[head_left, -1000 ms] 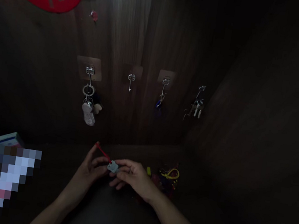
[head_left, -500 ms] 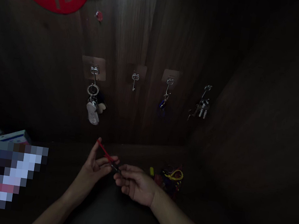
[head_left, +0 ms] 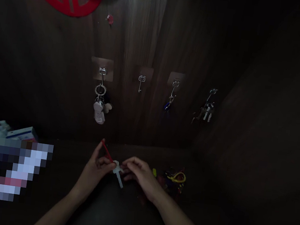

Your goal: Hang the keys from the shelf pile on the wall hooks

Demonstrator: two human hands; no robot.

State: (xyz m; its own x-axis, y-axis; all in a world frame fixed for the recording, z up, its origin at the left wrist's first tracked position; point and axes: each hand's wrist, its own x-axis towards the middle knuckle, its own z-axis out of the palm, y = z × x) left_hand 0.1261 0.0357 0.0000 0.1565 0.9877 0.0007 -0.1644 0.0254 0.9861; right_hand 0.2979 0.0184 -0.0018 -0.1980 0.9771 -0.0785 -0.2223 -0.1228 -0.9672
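Note:
My left hand (head_left: 97, 164) is closed on a silver key (head_left: 117, 175), thumb and fingers pinching its head. A thin red cord (head_left: 107, 151) stretches from the key's head up to my raised left index fingertip. The key's blade points down and to the right, its flat side towards me. Just right of the key's head is my right hand (head_left: 139, 174), its fingers slightly bent and apart, with nothing seen in them; whether a fingertip touches the key I cannot tell.
Several metal hooks line the dark wooden wall. One bears a key bunch (head_left: 99, 109), another a small blue item (head_left: 167, 105), the rightmost more keys (head_left: 208, 112); one hook (head_left: 141, 83) is bare. A tangle with a yellow cord (head_left: 178, 177) lies right. Boxes (head_left: 22, 133) and bottles stand left.
My right fingers have moved off the key, and its pale flat side now shows between my hands. The whole view has shifted, so the wall things appear further right.

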